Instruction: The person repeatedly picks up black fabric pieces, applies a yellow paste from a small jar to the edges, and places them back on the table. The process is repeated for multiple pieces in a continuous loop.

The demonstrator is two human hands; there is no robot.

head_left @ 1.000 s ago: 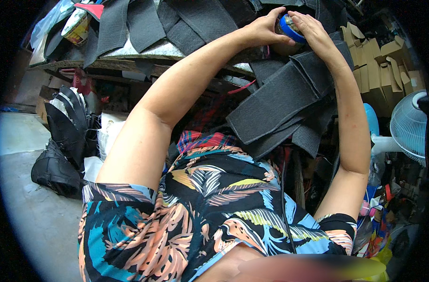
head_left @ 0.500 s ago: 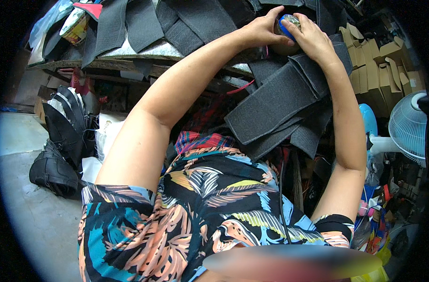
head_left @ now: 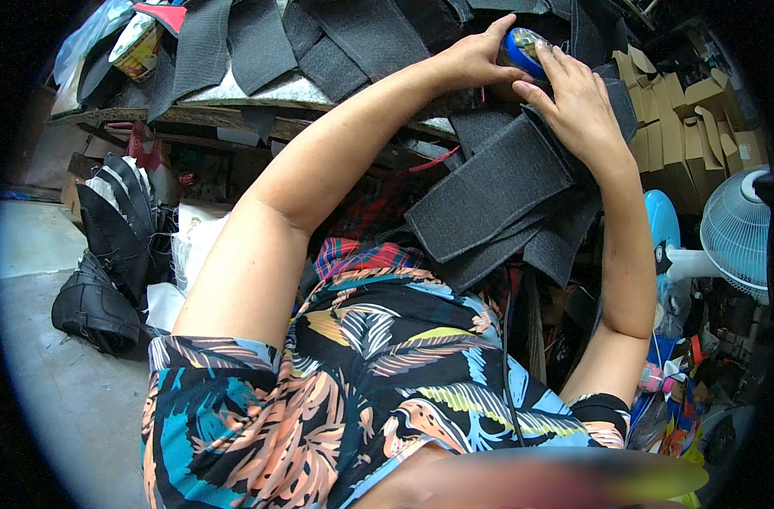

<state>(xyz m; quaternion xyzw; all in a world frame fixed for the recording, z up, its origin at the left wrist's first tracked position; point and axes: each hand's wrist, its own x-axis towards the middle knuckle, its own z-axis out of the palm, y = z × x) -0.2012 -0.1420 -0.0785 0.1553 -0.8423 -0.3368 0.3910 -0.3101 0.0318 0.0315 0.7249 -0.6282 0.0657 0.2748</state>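
Note:
At the far edge of the bench is a round jar (head_left: 525, 53) with a blue rim around its top. Inside the rim the top looks clear or greenish-brown. My left hand (head_left: 479, 59) holds the jar from its left side, index finger pointing up along the rim. My right hand (head_left: 578, 106) rests its fingertips on the right of the top, with the thumb spread well away. Much of the jar's body is hidden behind the hands. Dark grey felt-like pieces (head_left: 493, 187) lie overlapped between my forearms, close to my lap.
More dark pieces (head_left: 366, 38) cover the bench. A printed paper cup (head_left: 137, 51) stands at its left end. Black shoes and uppers (head_left: 98, 305) sit on the floor at left. Cardboard boxes (head_left: 684, 127) are stacked at right, above a white-and-blue fan (head_left: 739, 233).
My right hand has loosened from the jar's top and shifted slightly down and right, its thumb swinging away. More of the blue rim shows. The left hand stays nearly in place.

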